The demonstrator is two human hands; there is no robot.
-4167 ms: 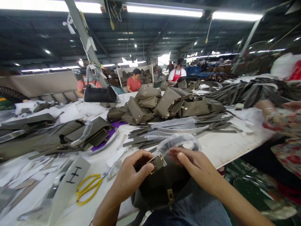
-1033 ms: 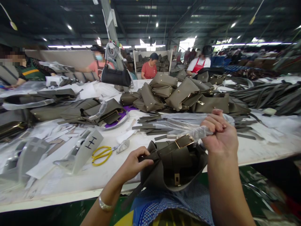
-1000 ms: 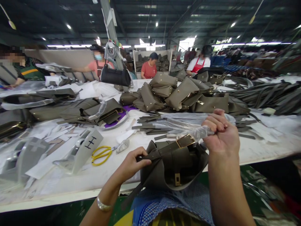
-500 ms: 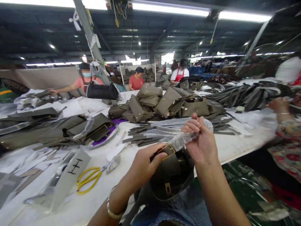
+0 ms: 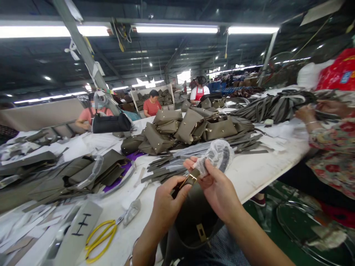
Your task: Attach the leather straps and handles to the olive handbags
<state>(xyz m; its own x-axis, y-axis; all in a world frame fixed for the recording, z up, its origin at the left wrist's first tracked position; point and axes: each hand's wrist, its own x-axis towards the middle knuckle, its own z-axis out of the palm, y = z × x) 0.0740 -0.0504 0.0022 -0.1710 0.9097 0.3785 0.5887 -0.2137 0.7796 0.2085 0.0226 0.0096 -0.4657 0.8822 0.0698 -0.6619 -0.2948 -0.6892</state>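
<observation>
An olive-grey handbag [image 5: 191, 218] rests at my lap by the table edge, its gold clasp plate facing me. My left hand [image 5: 169, 199] pinches the gold buckle [image 5: 191, 178] at the bag's upper edge between thumb and fingers. Around a bag handle [image 5: 226, 159] there is crinkled clear plastic wrap, and my right hand [image 5: 215, 184] holds its near end close to the buckle. Part of the strap end is hidden behind my fingers. Yellow-handled scissors [image 5: 101, 240] lie on the table to the left of my left forearm.
Several olive bags are piled [image 5: 177, 127] across the table [image 5: 249, 173], with loose straps [image 5: 166, 166] before them. More bags [image 5: 97, 170] lie at left, near a marked board [image 5: 80, 229]. A co-worker's floral sleeve [image 5: 330, 144] is at right; other people sit beyond.
My right hand has lowered and opened up its grip, and the wrapped handle now shows as a loop above it. My left hand stays at the buckle. The camera view has turned right.
</observation>
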